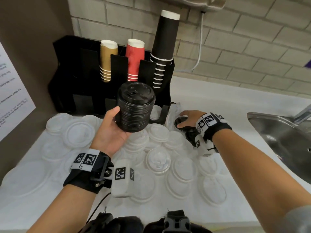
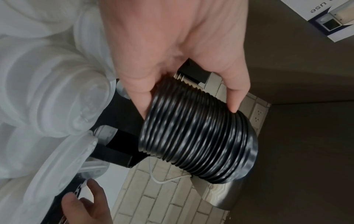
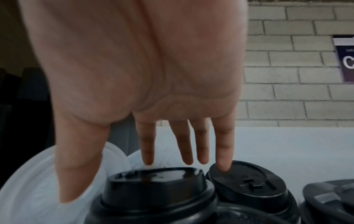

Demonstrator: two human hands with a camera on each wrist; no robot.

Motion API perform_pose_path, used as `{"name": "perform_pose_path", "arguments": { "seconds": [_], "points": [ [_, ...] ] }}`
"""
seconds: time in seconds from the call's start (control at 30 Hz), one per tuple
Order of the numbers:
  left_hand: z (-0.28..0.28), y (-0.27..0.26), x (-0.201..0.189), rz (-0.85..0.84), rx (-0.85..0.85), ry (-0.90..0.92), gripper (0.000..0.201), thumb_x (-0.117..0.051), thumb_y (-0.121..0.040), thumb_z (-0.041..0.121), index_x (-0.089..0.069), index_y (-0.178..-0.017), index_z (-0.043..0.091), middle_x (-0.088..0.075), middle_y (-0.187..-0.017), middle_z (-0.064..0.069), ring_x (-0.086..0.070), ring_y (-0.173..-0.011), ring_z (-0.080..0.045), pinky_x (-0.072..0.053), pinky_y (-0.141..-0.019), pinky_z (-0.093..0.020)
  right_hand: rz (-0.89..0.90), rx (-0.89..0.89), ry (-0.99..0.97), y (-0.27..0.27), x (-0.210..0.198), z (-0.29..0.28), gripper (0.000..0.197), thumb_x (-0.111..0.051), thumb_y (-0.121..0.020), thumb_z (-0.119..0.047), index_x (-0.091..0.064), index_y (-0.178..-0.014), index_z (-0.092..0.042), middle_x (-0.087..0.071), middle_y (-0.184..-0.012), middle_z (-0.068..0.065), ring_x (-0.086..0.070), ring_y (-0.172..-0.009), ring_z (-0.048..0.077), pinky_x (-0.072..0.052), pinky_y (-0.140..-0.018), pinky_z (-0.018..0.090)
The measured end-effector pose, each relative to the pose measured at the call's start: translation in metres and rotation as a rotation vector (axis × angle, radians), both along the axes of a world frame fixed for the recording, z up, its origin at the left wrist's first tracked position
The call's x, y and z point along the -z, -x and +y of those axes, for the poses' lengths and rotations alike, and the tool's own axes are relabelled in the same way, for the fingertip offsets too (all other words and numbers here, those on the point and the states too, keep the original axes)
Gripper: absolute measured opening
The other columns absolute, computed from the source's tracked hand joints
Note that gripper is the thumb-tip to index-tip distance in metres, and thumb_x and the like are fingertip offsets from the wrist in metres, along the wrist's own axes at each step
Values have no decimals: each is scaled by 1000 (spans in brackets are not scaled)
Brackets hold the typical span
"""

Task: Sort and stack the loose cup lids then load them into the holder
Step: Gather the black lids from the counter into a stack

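The step in hand is the gathering of black lids. The left hand [image 1: 111, 132] holds a tall stack of black lids [image 1: 134, 108] above the bench, thumb and fingers curled round its ribbed side. The right hand [image 1: 188, 119], fingers straight and spread, reaches down onto loose black lids [image 3: 247, 180] near the back right of the bench [image 1: 218, 98], beside the sink [image 1: 277, 130]; one fingertip [image 3: 224, 166] touches a lid top.

The next move likely calls for a pinch on one loose lid, then seating it squarely on the held stack.

The holder [image 1: 70, 78] stands at the back edge. Its upper slots carry gold cups [image 1: 107, 61], red cups [image 1: 134, 59] and black cups [image 1: 165, 47]. White lids [image 1: 158, 160] cover the bench in front.
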State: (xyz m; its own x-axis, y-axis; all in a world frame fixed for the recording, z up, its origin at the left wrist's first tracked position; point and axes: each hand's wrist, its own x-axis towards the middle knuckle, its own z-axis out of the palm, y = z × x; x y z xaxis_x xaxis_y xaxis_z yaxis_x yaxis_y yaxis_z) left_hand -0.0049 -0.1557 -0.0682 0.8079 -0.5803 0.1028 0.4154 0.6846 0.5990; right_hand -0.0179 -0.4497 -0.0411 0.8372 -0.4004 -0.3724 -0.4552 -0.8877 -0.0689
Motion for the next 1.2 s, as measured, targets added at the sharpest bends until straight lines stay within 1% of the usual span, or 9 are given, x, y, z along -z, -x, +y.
{"name": "perform_pose_path", "arguments": {
  "seconds": [0.2,0.33,0.47,0.63,0.73,0.83,0.97,1.07,1.2],
  "points": [
    [6,-6,1,-25,-2,18,31,-60,-88,28,-65,-115,13,-68,-119,-8,-60,-120,-28,-55,-86,-42,31,-5,7,-6,7,-3,61,-63,-86,-43,-38,-141,-30,-54,-132,10,-53,-116,29,-37,-82,28],
    [8,-10,0,-50,14,12,52,-66,-87,34,-54,-132,11,-61,-131,-12,-55,-126,-31,-54,-88,-42,-136,40,-93,2,-20,-9,54,-55,-86,-47,-37,-136,-39,-58,-117,12,-58,-92,24,-40,-71,28],
    [6,-8,0,-66,23,0,75,-74,-83,38,-39,-144,12,-56,-139,-12,-53,-129,-30,-53,-90,-40,-435,33,-445,17,-53,1,45,-61,-87,-32,-43,-128,-40,-58,-107,13,-60,-88,24,-53,-83,37],
    [1,-6,2,-44,40,-61,92,-85,-69,30,-38,-146,17,-52,-142,-13,-52,-129,-31,-54,-91,-45,-681,-225,-838,37,-82,53,47,-69,-82,-16,-53,-118,-42,-57,-109,0,-64,-91,8,-55,-76,22],
    [-5,-4,2,-10,58,-71,98,-92,-57,28,-44,-142,18,-59,-134,-11,-59,-122,-28,-56,-85,-43,-697,-442,-806,41,-98,81,55,-68,-76,-13,-50,-123,-35,-56,-109,-14,-57,-100,3,-48,-90,21],
    [-10,-2,4,4,56,-67,90,-91,-56,25,-50,-135,20,-63,-128,-9,-64,-113,-23,-57,-80,-39,-666,-577,-755,39,-107,97,56,-68,-78,-2,-50,-120,-33,-55,-102,-33,-52,-97,-11,-43,-81,8],
    [-14,1,5,-10,77,-101,93,-93,-54,25,-50,-136,18,-63,-127,-10,-63,-113,-25,-58,-84,-40,-546,-617,-592,33,-117,105,55,-67,-79,-2,-56,-126,-28,-56,-114,-17,-50,-99,-6,-43,-76,8],
    [-17,1,5,13,67,-147,76,-70,-72,15,-43,-143,20,-64,-125,-8,-66,-108,-23,-59,-78,-39,-460,-647,-510,30,-123,110,55,-66,-78,-4,-58,-126,-30,-57,-119,-9,-50,-102,-2,-41,-79,9],
    [-20,1,6,14,64,-150,75,-70,-69,17,-46,-140,22,-67,-121,-6,-68,-106,-22,-59,-74,-39,-393,-686,-439,30,-126,113,56,-69,-75,-10,-58,-125,-33,-54,-121,0,-52,-113,13,-47,-97,30]
  ]
}}
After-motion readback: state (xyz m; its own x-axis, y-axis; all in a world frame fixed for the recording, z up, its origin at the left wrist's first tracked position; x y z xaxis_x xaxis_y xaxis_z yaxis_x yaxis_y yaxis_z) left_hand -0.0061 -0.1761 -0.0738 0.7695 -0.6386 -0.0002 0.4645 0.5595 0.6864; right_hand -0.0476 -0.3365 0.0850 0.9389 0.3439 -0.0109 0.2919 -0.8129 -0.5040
